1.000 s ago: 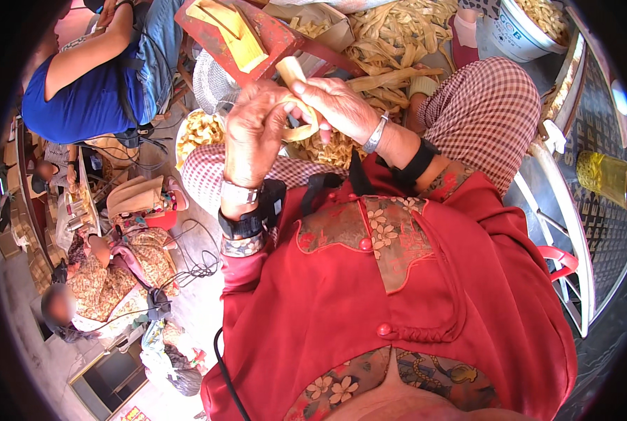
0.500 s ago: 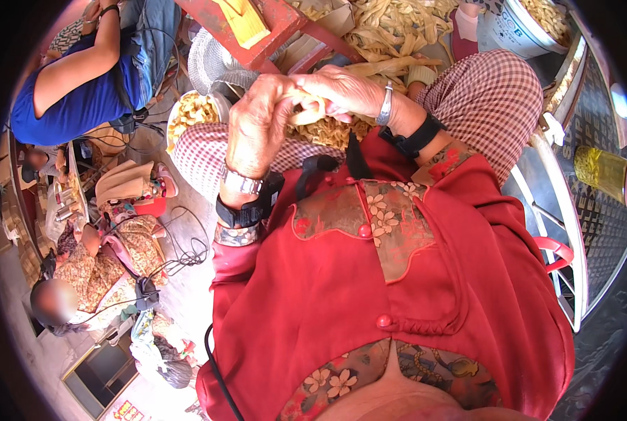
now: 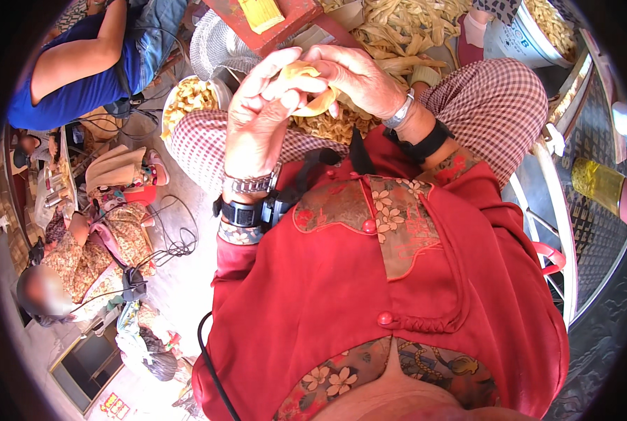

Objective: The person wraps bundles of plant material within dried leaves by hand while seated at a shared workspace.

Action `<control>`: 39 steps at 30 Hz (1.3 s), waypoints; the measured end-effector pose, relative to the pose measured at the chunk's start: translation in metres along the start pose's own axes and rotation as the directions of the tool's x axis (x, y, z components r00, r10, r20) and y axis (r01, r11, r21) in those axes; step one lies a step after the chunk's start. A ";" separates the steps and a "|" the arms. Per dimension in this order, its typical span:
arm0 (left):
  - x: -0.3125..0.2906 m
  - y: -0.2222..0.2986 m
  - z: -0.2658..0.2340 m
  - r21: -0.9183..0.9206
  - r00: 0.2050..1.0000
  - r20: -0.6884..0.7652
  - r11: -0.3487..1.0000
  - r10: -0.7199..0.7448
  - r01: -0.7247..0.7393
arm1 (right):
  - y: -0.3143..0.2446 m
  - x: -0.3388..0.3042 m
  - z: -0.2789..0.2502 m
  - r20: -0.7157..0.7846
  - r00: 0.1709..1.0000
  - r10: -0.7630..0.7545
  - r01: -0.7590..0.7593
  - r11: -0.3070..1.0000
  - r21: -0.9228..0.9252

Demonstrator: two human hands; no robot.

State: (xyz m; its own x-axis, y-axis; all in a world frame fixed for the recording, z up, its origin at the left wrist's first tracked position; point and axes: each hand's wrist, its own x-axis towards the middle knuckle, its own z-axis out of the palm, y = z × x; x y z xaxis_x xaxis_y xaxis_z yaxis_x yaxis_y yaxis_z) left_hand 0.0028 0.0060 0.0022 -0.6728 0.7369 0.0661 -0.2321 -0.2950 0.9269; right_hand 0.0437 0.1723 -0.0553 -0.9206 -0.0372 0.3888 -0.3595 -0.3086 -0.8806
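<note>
Above my lap I hold a pale yellow, flexible flat strip (image 3: 318, 105), bent into a loop, between both hands. My left hand (image 3: 254, 130) pinches one part of it between thumb and fingers. From the other side, my right hand (image 3: 359, 83) grips the strip with its fingers curled over it. Part of the strip is hidden behind my fingers. Just below my hands, between my knees, lies a heap of small curled yellow-brown pieces (image 3: 327, 129). Beside my left knee stands a white bucket (image 3: 223, 95) filled with similar yellow pieces.
A red stool (image 3: 285, 31) with a yellow block (image 3: 261, 15) stands ahead. Long dried strips (image 3: 405, 28) cover the floor beyond it. A white tub (image 3: 510, 38) is at far right, near a metal-framed chair (image 3: 559, 210). People sit at left; black cables (image 3: 176, 242) lie there.
My hands have moved apart slightly and turned, and the strip now shows as an open loop between them. The view has shifted a little.
</note>
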 end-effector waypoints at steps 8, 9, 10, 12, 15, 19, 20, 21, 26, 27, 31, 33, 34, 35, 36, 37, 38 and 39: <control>0.010 -0.015 0.012 0.678 0.963 -0.059 0.719 0.263 -0.155 | 0.007 -0.002 0.004 -0.070 0.995 0.073 -0.074 0.997 -0.017; 0.010 -0.016 0.013 0.645 0.969 -0.102 0.757 0.225 -0.108 | 0.008 -0.002 0.004 -0.077 0.994 0.078 -0.080 0.997 -0.024; 0.010 -0.017 0.015 0.590 0.972 -0.122 0.802 0.201 -0.092 | 0.008 -0.002 0.004 -0.084 0.993 0.082 -0.085 0.996 -0.030; 0.012 -0.018 0.019 0.470 0.976 -0.158 0.881 0.150 -0.059 | 0.007 -0.002 0.006 -0.137 0.984 0.111 -0.120 0.991 -0.062; 0.012 -0.014 0.018 0.413 0.979 -0.185 0.911 0.090 -0.006 | 0.003 -0.003 0.009 -0.225 0.957 0.186 -0.214 0.970 -0.110; 0.010 -0.020 -0.002 0.367 0.989 -0.146 0.926 -0.037 0.088 | 0.021 -0.002 0.003 -0.297 0.955 0.004 -0.114 0.928 -0.355; 0.007 -0.019 -0.007 0.329 0.988 -0.123 0.936 -0.092 0.128 | 0.024 0.000 0.002 -0.283 0.955 -0.088 -0.049 0.895 -0.444; 0.006 -0.018 -0.009 0.291 0.985 -0.097 0.942 -0.145 0.168 | 0.025 0.001 0.002 -0.260 0.949 -0.179 0.015 0.849 -0.529; 0.004 -0.024 -0.021 -0.231 0.938 0.049 0.910 -0.342 0.344 | 0.016 -0.006 0.006 -0.170 0.983 0.073 -0.147 0.868 -0.474; 0.003 -0.025 -0.023 -0.231 0.929 0.084 0.900 -0.360 0.370 | 0.022 -0.006 0.005 -0.136 0.991 0.008 -0.072 0.880 -0.470; 0.003 -0.029 -0.030 -0.219 0.906 0.215 0.886 -0.366 0.410 | 0.014 -0.009 0.002 -0.032 0.998 -0.057 0.040 0.917 -0.397; 0.006 -0.022 -0.026 -0.265 0.918 0.229 0.887 -0.324 0.379 | 0.014 -0.007 -0.004 -0.139 0.988 -0.062 0.010 0.939 -0.345; 0.005 -0.023 -0.028 -0.303 0.930 0.213 0.884 -0.300 0.355 | 0.012 -0.008 -0.012 -0.137 0.990 -0.037 -0.016 0.930 -0.366; 0.008 -0.021 -0.030 -0.334 0.942 0.210 0.887 -0.260 0.319 | 0.009 -0.011 -0.021 -0.139 0.990 -0.013 -0.043 0.919 -0.392; 0.007 -0.018 -0.036 -0.421 0.951 0.200 0.856 -0.235 0.300 | -0.001 -0.010 -0.023 -0.177 0.984 0.016 -0.084 0.920 -0.384; 0.007 -0.014 -0.043 -0.505 0.959 0.188 0.817 -0.211 0.279 | -0.001 -0.011 -0.028 -0.210 0.978 0.006 -0.097 0.900 -0.426; 0.006 -0.009 -0.045 -0.539 0.955 0.212 0.790 -0.206 0.291 | -0.002 -0.012 -0.031 -0.247 0.969 0.025 -0.136 0.886 -0.444; 0.005 -0.006 -0.049 -0.545 0.960 0.196 0.791 -0.202 0.278 | -0.003 -0.012 -0.035 -0.284 0.958 0.042 -0.175 0.870 -0.461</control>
State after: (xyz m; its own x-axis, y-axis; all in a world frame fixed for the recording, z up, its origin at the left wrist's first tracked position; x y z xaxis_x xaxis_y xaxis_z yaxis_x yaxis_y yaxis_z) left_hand -0.0333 -0.0181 -0.0210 -0.4611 0.8858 -0.0513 -0.7535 -0.3604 0.5499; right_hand 0.0505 0.2067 -0.0672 -0.9403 0.2214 0.2584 -0.2222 0.1757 -0.9590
